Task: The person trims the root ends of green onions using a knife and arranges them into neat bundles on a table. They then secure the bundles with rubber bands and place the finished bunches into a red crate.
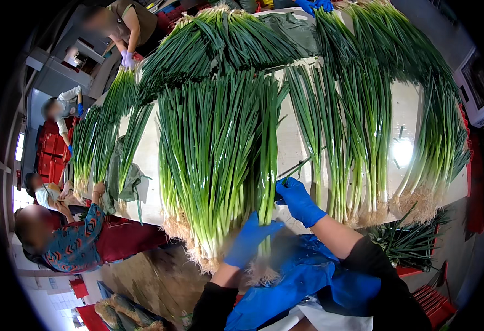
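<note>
My left hand (250, 240) in a blue glove is wrapped around a few green onions (268, 165) just above their pale roots. Their stalks point away from me over the white table. Beside them, my right hand (300, 202), also gloved in blue, pinches a loose dark green leaf (298, 167) between thumb and fingers. Left of the held stalks lies a thick pile of green onions (209, 165), its roots overhanging the near table edge. A blue plastic apron (291, 273) covers my front below the hands.
More green onions (366, 145) lie in rows to the right, and others (225, 41) across the table (147, 165). A co-worker (72, 236) stands at left; gloved hands (316, 6) work opposite. A crate of leaves (411, 240) sits below the right edge.
</note>
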The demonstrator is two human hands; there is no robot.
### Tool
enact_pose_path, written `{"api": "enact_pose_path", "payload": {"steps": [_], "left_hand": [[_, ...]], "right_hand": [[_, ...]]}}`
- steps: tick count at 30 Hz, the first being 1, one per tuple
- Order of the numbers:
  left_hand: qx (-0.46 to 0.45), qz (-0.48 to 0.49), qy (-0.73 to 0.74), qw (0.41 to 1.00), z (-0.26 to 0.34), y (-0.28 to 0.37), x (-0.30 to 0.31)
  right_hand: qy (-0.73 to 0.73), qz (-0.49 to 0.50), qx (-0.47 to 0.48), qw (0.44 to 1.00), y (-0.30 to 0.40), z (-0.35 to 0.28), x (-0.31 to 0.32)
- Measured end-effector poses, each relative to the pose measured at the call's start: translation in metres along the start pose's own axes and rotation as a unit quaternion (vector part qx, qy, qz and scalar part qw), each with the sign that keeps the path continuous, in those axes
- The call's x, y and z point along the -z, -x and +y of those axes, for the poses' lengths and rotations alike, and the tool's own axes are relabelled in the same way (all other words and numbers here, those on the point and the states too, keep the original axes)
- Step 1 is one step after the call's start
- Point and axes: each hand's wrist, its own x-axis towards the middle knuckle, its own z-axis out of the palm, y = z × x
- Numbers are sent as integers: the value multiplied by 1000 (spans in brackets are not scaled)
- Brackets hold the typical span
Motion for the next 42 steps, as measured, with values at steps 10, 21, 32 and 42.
{"api": "enact_pose_path", "payload": {"steps": [10, 21, 32, 42], "left_hand": [[91, -43, 221, 970, 0, -25, 21], [98, -60, 216, 970, -24, -36, 13], [25, 107, 38, 993, -62, -75, 29], [-48, 94, -59, 993, -71, -112, 39]], "right_hand": [[-165, -48, -20, 985, 8, 10, 34], [-89, -33, -72, 993, 24, 12, 34], [199, -75, 133, 968, 103, -32, 17], [156, -31, 262, 952, 183, -122, 35]]}}
